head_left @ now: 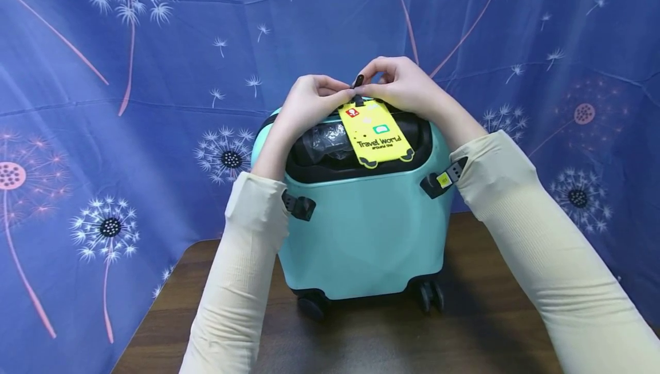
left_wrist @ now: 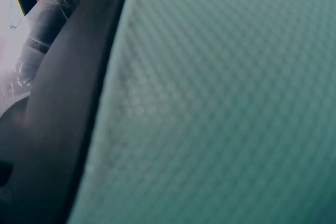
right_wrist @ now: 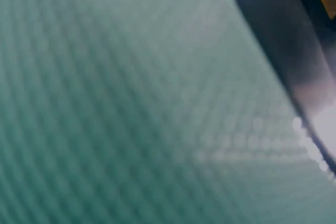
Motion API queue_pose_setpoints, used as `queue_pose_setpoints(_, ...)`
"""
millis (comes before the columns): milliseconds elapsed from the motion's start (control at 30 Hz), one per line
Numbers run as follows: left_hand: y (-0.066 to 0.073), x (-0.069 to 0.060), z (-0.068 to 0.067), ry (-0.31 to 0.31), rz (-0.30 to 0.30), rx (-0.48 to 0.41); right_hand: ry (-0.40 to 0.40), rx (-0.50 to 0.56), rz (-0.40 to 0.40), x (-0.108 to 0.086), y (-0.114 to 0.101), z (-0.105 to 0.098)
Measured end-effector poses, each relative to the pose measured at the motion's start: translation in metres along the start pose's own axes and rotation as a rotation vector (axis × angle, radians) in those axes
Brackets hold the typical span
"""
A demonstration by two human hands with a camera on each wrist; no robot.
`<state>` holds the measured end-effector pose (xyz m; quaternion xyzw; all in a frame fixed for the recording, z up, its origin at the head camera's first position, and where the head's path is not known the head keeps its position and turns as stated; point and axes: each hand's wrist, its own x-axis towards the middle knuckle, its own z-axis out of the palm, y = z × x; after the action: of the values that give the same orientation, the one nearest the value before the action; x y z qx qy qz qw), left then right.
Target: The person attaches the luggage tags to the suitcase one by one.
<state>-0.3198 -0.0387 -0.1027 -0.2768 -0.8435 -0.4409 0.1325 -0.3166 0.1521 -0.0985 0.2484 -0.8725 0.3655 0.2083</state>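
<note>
A turquoise suitcase [head_left: 366, 231] stands upright on its wheels, its black top recess [head_left: 330, 170] facing up and toward me. Over that recess hangs a yellow luggage tag [head_left: 376, 130] printed "Travel World", with a black strap [head_left: 358, 82] at its upper end. My left hand [head_left: 311, 102] pinches the strap from the left, thumb and fingertips together. From the other side my right hand [head_left: 404, 85] pinches the same strap. Both wrist views are filled mostly by the textured turquoise shell [left_wrist: 220, 98], and neither shows the fingers.
The suitcase handle is wrapped in clear plastic [head_left: 327, 140]. Beneath the case is a dark brown wooden table [head_left: 490, 305]. A blue curtain with dandelion prints [head_left: 170, 76] hangs close behind. Black wrist cameras [head_left: 300, 207] sit near the suitcase front.
</note>
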Motion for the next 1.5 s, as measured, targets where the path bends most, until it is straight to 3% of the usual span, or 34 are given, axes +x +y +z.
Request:
queue_pose_setpoints(267,-0.0007,-0.0002,0.0007,-0.043,0.007,-0.021,0.108,0.042,-0.058,-0.0012,0.0021,0.0034)
queue_pose_setpoints(367,-0.0016,-0.0002,0.0002,-0.059,0.018,-0.006,0.143,0.055,-0.070,-0.0013,0.0019,0.0047)
queue_pose_setpoints(500,-0.0022,0.0004,-0.0003,-0.061,0.040,0.035,0.188,0.037,-0.145,-0.0016,0.0023,0.0057)
queue_pose_setpoints(633,-0.0021,0.0002,-0.0007,-0.053,0.043,0.072,0.189,0.027,-0.188,-0.0008,0.0027,0.0072)
queue_pose_setpoints(900,-0.0027,0.0003,-0.0010,-0.053,0.062,0.085,0.159,0.061,-0.136,0.0025,0.0013,0.0078)
queue_pose_setpoints(1167,-0.0021,0.0011,-0.0008,-0.071,0.018,0.119,0.115,0.094,-0.089,0.0018,0.0015,0.0065)
queue_pose_setpoints(1500,-0.0010,0.0017,-0.0012,-0.071,-0.007,0.171,0.120,0.122,-0.075,0.0011,-0.0005,0.0068)
